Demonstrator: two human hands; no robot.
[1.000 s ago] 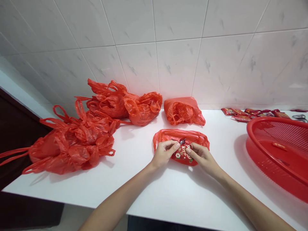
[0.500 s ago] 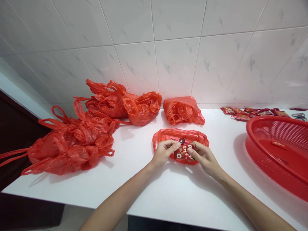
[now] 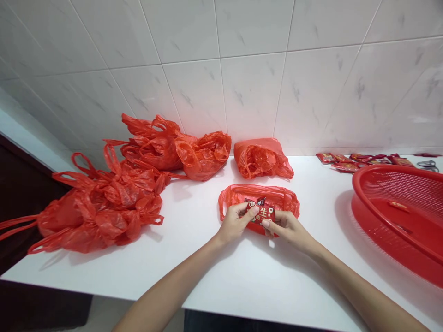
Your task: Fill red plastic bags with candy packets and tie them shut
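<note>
Over an opened red plastic bag, my two hands hold small printed snack packets between them. My left hand pinches a red packet with white lettering, its thumb lying across the front. From the other side my right hand grips the same packet by its right edge. Behind it the top of a darker packet shows, close to my left fingers. The bag lies on the white table with its mouth facing up; how much lies inside is hidden by my hands.
Several tied red bags are heaped at the left. Another red bag sits by the tiled wall. At the right stands a red mesh basket with a packet inside. Loose snack packets and scissors lie behind it.
My right hand has moved slightly left and down, closer to my left hand. The front packet's visible face has changed, now showing different lettering.
</note>
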